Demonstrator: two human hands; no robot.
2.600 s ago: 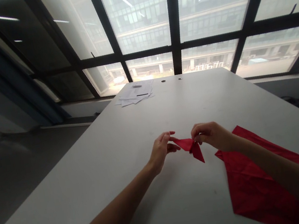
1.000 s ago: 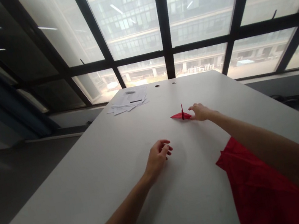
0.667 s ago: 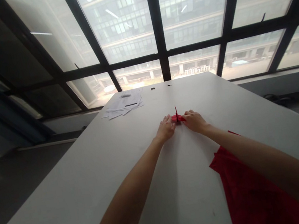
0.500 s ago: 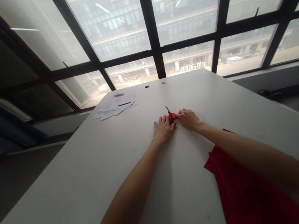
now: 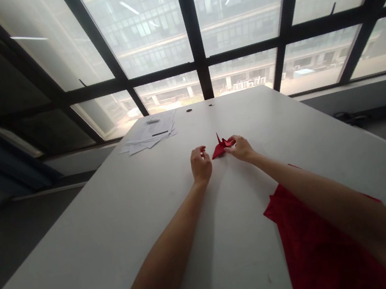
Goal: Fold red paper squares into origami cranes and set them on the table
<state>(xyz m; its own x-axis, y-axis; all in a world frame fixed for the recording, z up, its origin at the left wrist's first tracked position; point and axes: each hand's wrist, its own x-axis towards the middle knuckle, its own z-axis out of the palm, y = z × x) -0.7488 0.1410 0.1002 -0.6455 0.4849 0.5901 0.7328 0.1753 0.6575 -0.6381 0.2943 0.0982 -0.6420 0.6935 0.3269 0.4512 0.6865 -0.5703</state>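
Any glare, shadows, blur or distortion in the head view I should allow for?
Head view: windows washed out by daylight; soft shadow on the table beside the left forearm; red folded piece small, its edges soft; wide-angle stretch toward the frame's sides.

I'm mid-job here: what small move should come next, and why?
I'd probably loosen the right hand and let go of the folded red figure. It seems to rest on the table with one thin point up, and the left hand is beside it, apart from it, so only the right fingers are at its side.
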